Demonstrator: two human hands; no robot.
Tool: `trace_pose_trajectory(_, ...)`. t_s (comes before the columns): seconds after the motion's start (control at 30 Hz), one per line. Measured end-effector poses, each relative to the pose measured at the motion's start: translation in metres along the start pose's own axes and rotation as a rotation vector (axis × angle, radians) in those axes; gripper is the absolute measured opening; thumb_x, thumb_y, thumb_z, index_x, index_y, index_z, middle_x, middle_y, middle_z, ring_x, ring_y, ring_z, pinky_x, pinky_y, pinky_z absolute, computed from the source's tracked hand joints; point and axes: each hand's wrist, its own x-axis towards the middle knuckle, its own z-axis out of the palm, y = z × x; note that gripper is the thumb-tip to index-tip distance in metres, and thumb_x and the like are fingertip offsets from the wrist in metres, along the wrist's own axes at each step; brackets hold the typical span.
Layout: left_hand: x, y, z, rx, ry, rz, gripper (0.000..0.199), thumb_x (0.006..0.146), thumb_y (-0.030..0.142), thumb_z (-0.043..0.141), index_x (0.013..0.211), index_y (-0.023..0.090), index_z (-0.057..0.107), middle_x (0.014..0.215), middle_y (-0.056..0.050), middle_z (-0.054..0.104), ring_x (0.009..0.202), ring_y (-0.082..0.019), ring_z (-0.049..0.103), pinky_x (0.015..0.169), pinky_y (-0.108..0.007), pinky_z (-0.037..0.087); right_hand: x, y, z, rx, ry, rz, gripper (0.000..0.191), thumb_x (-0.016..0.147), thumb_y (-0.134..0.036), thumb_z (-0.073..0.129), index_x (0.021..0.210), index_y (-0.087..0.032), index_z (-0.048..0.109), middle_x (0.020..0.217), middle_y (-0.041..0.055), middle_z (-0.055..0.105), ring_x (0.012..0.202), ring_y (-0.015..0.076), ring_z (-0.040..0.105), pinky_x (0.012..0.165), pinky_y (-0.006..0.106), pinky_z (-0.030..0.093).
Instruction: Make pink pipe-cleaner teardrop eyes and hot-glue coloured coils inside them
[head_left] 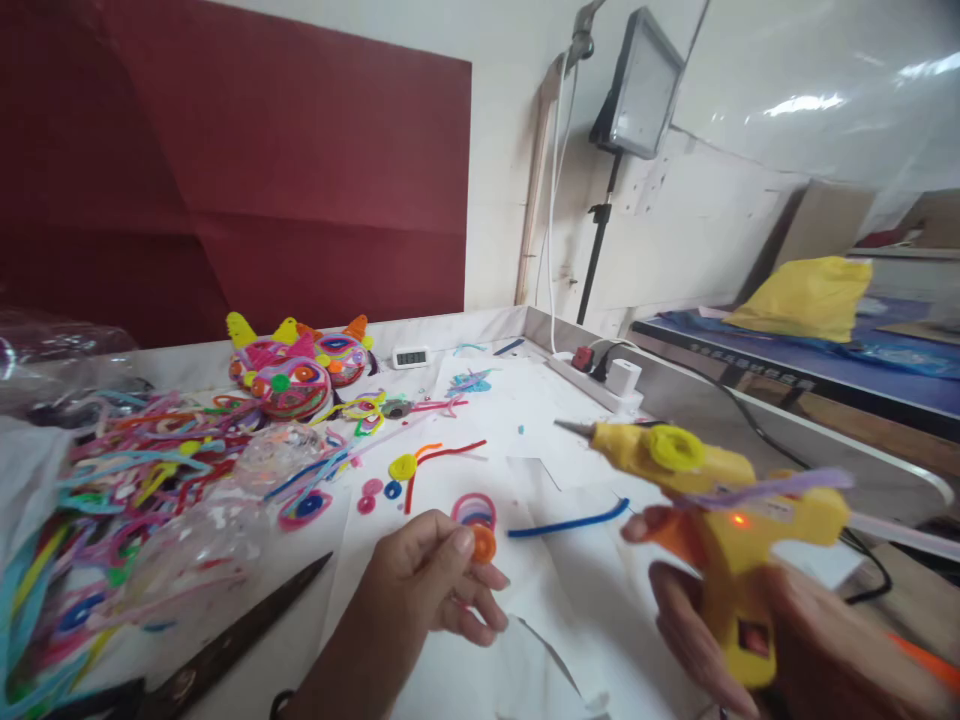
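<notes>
Between thumb and fingers, my left hand (431, 580) pinches a small orange coiled disc (484, 543). Just behind the disc shows a pink and blue pipe-cleaner ring (474, 509); whether it lies on the table or is in my fingers I cannot tell. My right hand (697, 620) grips a yellow hot glue gun (731, 500) by its handle, nozzle pointing left, red light lit. A yellow coil (675, 447) and a lilac pipe cleaner (772, 488) show against the gun's body. On the white paper between my hands lies a blue pipe cleaner (568, 519).
Colourful pipe-cleaner animal faces (296, 375) stand at the back left beside a heap of pipe cleaners (157, 450). Dark scissors (240, 630) lie near my left forearm. A small digital clock (413, 357) and a power strip (600, 385) with cables are at the back.
</notes>
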Motion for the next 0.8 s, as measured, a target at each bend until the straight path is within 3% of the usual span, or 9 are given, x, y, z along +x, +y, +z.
trace_pose_trajectory(0.07,0.001,0.002,-0.002,-0.006,0.018,0.019,0.038,0.067,0.048,0.076,0.07,0.015,0.057,0.065,-0.005,0.07,0.049,-0.014,0.064,0.044,-0.022,0.05,0.014,-0.006,-0.012,-0.07,0.066,-0.023,0.036,0.089,-0.049,0.044,0.104,-0.022,0.064,0.072,0.0075,0.063,0.055,0.02,0.056,0.048,0.032,0.048)
trace_pose_trajectory(0.1,0.001,0.003,-0.003,-0.01,0.032,0.032,0.038,0.067,0.048,0.076,0.069,0.015,0.057,0.064,-0.004,0.07,0.047,-0.013,0.063,0.043,-0.021,0.049,0.023,-0.006,-0.018,-0.231,0.163,-0.118,0.029,0.087,-0.046,0.052,0.098,-0.023,0.065,0.072,0.0062,0.063,0.058,0.0202,0.057,0.048,0.031,0.047)
trace_pose_trajectory(0.17,0.002,0.004,-0.006,-0.021,0.071,0.07,0.038,0.067,0.047,0.076,0.069,0.015,0.057,0.062,-0.003,0.069,0.045,-0.012,0.061,0.041,-0.02,0.047,0.039,-0.001,-0.028,-0.571,0.24,-0.247,0.028,0.083,-0.046,0.058,0.1,-0.024,0.064,0.085,0.0073,0.063,0.075,0.0244,0.061,0.061,0.033,0.05)
trace_pose_trajectory(0.23,0.003,0.004,-0.01,-0.031,0.115,0.114,0.037,0.068,0.047,0.075,0.071,0.015,0.058,0.062,-0.003,0.069,0.045,-0.011,0.06,0.041,-0.018,0.046,0.052,0.011,-0.037,-0.825,0.188,-0.343,0.034,0.088,-0.045,0.049,0.114,-0.023,0.057,0.107,0.0105,0.058,0.088,0.0254,0.061,0.07,0.035,0.05)
trace_pose_trajectory(0.33,0.005,0.005,-0.014,-0.038,0.163,0.141,0.035,0.07,0.045,0.073,0.075,0.014,0.058,0.064,-0.003,0.068,0.047,-0.01,0.059,0.042,-0.017,0.045,0.065,0.032,-0.047,-1.147,0.141,-0.362,0.033,0.092,-0.038,0.04,0.118,-0.02,0.051,0.111,0.0124,0.055,0.084,0.0228,0.063,0.069,0.035,0.051)
trace_pose_trajectory(0.53,0.008,0.006,-0.021,-0.026,0.223,0.151,0.032,0.074,0.042,0.069,0.08,0.014,0.057,0.065,-0.002,0.067,0.047,-0.008,0.055,0.042,-0.016,0.042,0.076,0.047,-0.056,-1.29,0.063,-0.376,0.026,0.09,-0.026,0.041,0.106,-0.02,0.06,0.102,0.0124,0.059,0.081,0.0249,0.061,0.069,0.04,0.05)
trace_pose_trajectory(0.63,0.009,0.004,-0.024,-0.024,0.232,0.164,0.033,0.071,0.043,0.07,0.079,0.013,0.058,0.066,-0.002,0.067,0.048,-0.008,0.055,0.043,-0.017,0.042,0.075,0.036,-0.045,-1.303,0.077,-0.451,0.025,0.087,-0.025,0.043,0.101,-0.018,0.063,0.102,0.0166,0.06,0.088,0.0326,0.056,0.071,0.05,0.046)
trace_pose_trajectory(0.7,0.01,0.002,-0.026,-0.019,0.236,0.159,0.036,0.068,0.046,0.072,0.077,0.014,0.058,0.066,-0.002,0.067,0.049,-0.009,0.056,0.045,-0.018,0.044,0.069,0.025,-0.026,-1.272,0.068,-0.526,0.025,0.088,-0.025,0.043,0.103,-0.016,0.062,0.108,0.0189,0.059,0.095,0.0346,0.053,0.075,0.054,0.045)
trace_pose_trajectory(0.8,0.011,0.0,-0.027,-0.007,0.246,0.16,0.037,0.067,0.047,0.072,0.075,0.014,0.059,0.065,-0.002,0.067,0.049,-0.01,0.056,0.047,-0.02,0.045,0.054,0.007,0.016,-1.152,-0.143,-0.608,0.022,0.09,-0.018,0.043,0.103,-0.022,0.06,0.101,0.0085,0.061,0.092,0.0209,0.056,0.078,0.036,0.049)
